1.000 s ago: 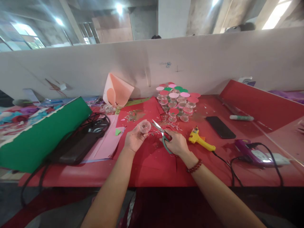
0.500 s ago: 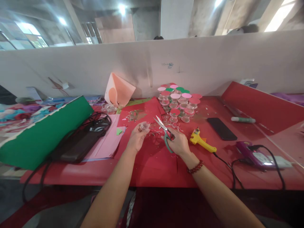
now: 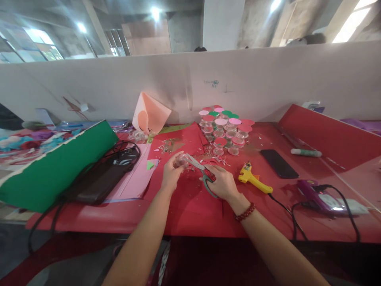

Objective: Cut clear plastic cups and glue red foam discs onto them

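Observation:
Between the fingers of my left hand is a small clear plastic cup, held above the red paper. My right hand is closed round the green-handled scissors, whose blades point left and meet the cup's edge. Whether the blades cut into the plastic I cannot tell. Behind my hands stand several clear plastic cups topped with paper discs in red, pink and green, some stacked on others. Shreds of trimmings lie around their base.
Right of my hand lie a yellow glue gun, a black phone, a glue stick and a purple power strip with cords. On the left are pink paper sheets, a dark brown case and a green board.
The scissors have moved left and their blades have come to the cup's edge. Before, they were spread apart from it. My left hand keeps its hold on the cup.

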Tool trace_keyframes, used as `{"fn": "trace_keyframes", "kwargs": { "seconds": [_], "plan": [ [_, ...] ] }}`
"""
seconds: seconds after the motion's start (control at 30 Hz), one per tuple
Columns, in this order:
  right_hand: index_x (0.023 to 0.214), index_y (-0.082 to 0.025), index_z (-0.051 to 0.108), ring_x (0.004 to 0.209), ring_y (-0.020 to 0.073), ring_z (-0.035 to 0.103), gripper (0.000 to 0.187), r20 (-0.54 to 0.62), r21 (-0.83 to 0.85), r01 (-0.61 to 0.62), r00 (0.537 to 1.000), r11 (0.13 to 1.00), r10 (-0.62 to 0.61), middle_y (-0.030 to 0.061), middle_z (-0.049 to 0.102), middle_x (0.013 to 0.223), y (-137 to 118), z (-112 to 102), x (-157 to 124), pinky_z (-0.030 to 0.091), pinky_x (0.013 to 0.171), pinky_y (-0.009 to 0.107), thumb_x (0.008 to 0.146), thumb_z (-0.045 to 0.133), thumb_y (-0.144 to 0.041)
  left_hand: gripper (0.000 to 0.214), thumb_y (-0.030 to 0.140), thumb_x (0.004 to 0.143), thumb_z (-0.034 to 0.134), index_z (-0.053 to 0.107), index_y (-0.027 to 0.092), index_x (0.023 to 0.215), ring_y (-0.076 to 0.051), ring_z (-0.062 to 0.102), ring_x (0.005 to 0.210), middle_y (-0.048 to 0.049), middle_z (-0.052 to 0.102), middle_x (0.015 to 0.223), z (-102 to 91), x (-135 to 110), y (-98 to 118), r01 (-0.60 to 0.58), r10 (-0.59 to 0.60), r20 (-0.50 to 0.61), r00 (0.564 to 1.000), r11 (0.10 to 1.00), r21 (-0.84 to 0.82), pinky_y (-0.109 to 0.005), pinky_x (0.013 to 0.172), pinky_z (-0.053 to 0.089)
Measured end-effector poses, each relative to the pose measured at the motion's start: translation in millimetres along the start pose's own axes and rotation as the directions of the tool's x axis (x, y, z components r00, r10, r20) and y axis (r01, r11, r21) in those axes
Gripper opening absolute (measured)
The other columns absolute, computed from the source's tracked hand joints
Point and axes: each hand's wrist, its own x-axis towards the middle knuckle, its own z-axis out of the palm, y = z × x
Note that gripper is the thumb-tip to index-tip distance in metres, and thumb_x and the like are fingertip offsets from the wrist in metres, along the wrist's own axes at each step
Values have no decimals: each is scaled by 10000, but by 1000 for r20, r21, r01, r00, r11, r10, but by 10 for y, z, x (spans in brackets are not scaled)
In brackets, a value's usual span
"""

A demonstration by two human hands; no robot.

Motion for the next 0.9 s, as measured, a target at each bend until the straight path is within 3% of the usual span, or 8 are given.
{"fn": "trace_keyframes", "kwargs": {
  "seconds": [0.13,0.23,0.4,0.53,0.67,0.9],
  "plan": [
    [1229,-249,623,898,222,671,450,-2,-8,-14,1000,1000,14,75,690,1091,17,-2,3,515,797,306,807,646,-402,436,137,639,776,707,201,1065,-124,631,817,-25,697,900,-13,-13,42,66,-55,73,996,983,-170,-256,821,479],
    [1227,-249,625,892,218,672,445,5,4,-15,1000,1000,15,74,695,1073,13,-1,2,513,785,294,807,645,-394,336,173,704,730,706,203,1038,-104,636,755,3,683,814,-34,6,44,67,-52,64,997,966,-250,-258,821,479],
    [1198,-238,641,890,214,670,435,8,37,-21,1000,999,20,74,700,1064,5,3,6,505,802,286,791,662,-390,392,63,649,745,665,208,1004,-101,657,748,37,672,699,-50,48,37,77,-75,21,997,942,-327,-224,791,469],
    [1221,-247,625,874,215,671,453,18,31,-24,1000,999,23,68,701,1059,2,5,5,504,776,284,797,651,-406,274,26,621,752,638,165,827,-102,656,714,-6,708,750,-65,78,22,144,-142,30,989,924,-354,-195,669,465],
    [1228,-248,622,838,213,671,456,33,13,-30,999,999,30,57,704,1027,-3,5,0,495,730,280,804,644,-413,224,2,628,737,638,153,760,-97,657,710,-16,715,760,-86,86,14,180,-185,21,982,913,-366,-188,667,478],
    [1216,-285,629,697,157,637,423,95,74,-63,994,995,56,26,712,957,-25,-15,4,447,641,236,821,634,-438,146,155,656,790,661,137,722,-102,631,665,-32,699,745,-90,52,39,245,-236,69,969,915,-321,-206,621,470]
  ]
}}
